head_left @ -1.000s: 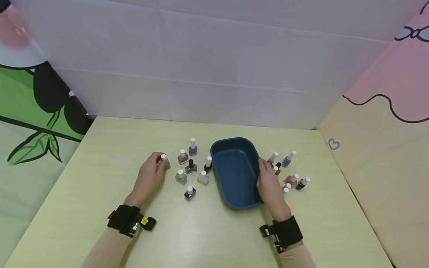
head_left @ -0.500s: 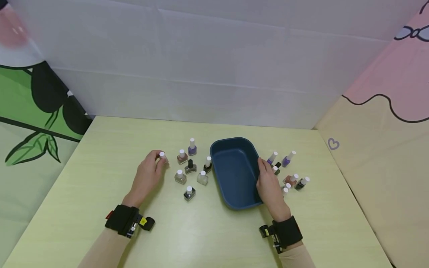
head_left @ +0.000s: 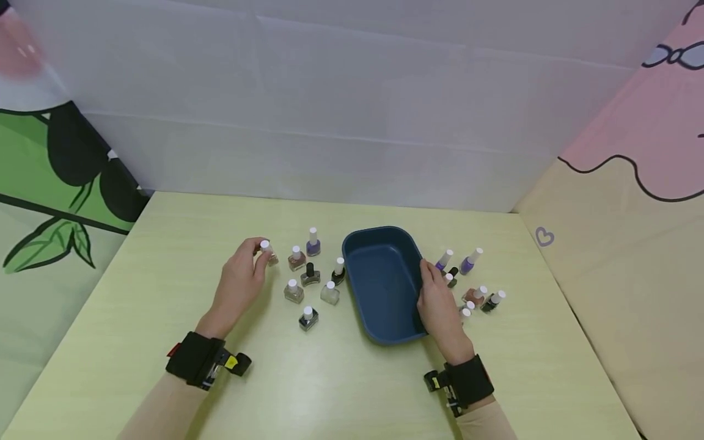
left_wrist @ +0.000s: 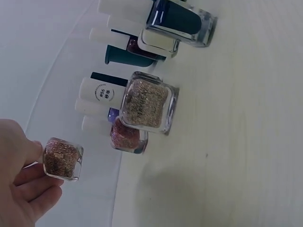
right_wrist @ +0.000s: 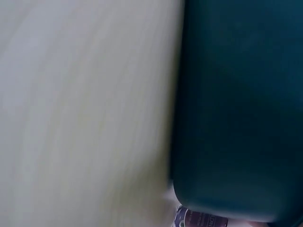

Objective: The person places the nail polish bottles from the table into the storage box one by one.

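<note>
My left hand pinches a small nail polish bottle with gold-brown glitter near its white cap. In the left wrist view the bottle's glass body points away from the fingers. My right hand grips the right side of a dark blue plastic basin, with its fingers over the rim. Nothing lies inside the basin. Between the left hand and the basin stand several nail polish bottles, including a purple one, a glitter one and a dark one.
More nail polish bottles stand right of the basin, among them a purple one and a black one, some partly hidden by my right hand. A white cloth wall rises behind the pale wooden table.
My left hand has moved slightly up and left, taking its nail polish bottle along and away from the group. The right hand and the basin stay put.
</note>
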The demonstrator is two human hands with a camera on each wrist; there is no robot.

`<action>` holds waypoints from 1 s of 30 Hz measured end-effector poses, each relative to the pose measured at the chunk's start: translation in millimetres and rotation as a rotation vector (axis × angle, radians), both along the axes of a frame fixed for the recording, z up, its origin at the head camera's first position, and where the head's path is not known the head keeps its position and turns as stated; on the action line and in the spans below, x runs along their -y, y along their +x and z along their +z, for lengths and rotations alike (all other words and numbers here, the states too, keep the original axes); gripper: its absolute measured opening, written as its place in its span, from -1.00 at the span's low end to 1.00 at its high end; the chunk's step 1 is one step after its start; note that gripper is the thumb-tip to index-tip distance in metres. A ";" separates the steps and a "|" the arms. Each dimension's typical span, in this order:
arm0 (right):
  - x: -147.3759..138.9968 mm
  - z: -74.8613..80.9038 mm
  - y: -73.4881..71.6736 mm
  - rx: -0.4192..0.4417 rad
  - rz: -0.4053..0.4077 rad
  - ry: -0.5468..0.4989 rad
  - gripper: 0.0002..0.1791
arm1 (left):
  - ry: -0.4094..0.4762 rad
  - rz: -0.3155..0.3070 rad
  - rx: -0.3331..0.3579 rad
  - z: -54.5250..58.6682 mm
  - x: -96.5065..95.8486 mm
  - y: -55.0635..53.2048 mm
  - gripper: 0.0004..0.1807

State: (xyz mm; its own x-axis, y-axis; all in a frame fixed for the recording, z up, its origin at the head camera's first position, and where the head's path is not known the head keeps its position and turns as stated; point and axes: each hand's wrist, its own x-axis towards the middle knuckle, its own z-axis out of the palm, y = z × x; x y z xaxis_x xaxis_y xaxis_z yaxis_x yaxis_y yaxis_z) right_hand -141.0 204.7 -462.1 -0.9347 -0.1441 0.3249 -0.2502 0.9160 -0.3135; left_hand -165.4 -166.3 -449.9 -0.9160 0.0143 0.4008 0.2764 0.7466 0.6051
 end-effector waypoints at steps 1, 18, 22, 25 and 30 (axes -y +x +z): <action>0.2 -0.7 0.5 -0.002 0.001 0.000 -0.49 | -0.002 -0.003 -0.005 2.0 -1.8 0.8 -0.67; -0.9 -1.9 1.3 -0.012 -0.004 0.008 -0.50 | -0.049 -0.145 -0.129 36.3 -44.6 6.7 -0.65; -1.1 -2.9 0.3 -0.003 -0.003 0.005 -0.50 | -0.068 -0.200 -0.175 43.5 -55.6 9.1 -0.65; -1.1 -3.2 -0.3 0.005 -0.004 0.000 -0.50 | -0.079 -0.237 -0.212 47.9 -63.9 9.6 -0.66; -1.2 -2.5 -0.9 0.014 -0.008 -0.003 -0.49 | -0.089 -0.291 -0.243 48.6 -78.3 8.7 -0.71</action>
State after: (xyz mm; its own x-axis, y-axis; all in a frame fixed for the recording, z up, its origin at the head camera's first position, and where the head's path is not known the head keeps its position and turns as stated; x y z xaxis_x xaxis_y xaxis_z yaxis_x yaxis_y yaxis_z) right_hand -141.9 205.9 -464.6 -0.9403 -0.1357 0.3121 -0.2384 0.9171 -0.3195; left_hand -156.7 -88.0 -401.3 -0.7470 0.3044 0.5910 0.6118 0.6626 0.4320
